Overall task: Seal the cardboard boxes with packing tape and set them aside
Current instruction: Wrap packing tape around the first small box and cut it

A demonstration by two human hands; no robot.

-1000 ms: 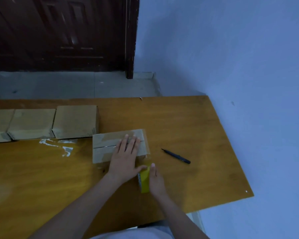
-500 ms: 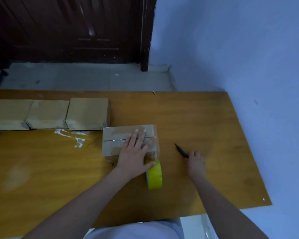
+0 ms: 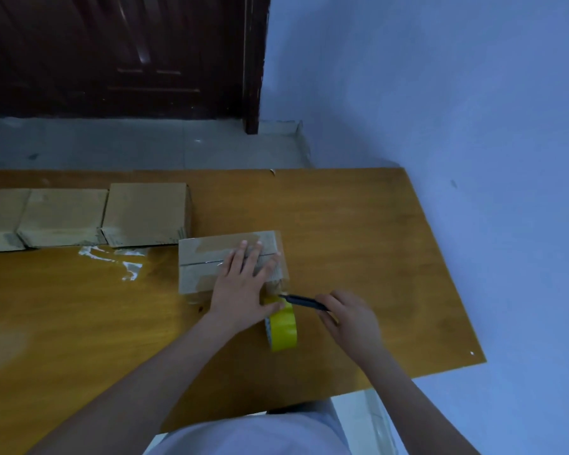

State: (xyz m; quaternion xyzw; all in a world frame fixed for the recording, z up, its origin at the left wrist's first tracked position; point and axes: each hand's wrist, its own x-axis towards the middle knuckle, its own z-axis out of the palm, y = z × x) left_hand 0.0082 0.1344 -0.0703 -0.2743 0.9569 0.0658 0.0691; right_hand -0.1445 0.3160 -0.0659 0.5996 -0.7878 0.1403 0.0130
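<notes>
A: Left hand (image 3: 243,287)?
B: Flat, fingers spread, pressing box (image 3: 204,261) mid-table (image 3: 358,241).
A: Right hand (image 3: 350,320)?
B: Grips a knife (image 3: 304,301), probably; tip near tape roll (image 3: 282,326).

The bench (image 3: 358,224) is orange-brown wood-grain board with a smooth, faintly glossy face. On it, the box (image 3: 207,254) under the left hand is matt brown cardboard with shiny clear tape over its seam. Three boxes (image 3: 145,213) left of it are the same dull cardboard. The tape roll (image 3: 283,330) is glossy yellow; the cutter (image 3: 304,301) looks dark, smooth plastic.
</notes>
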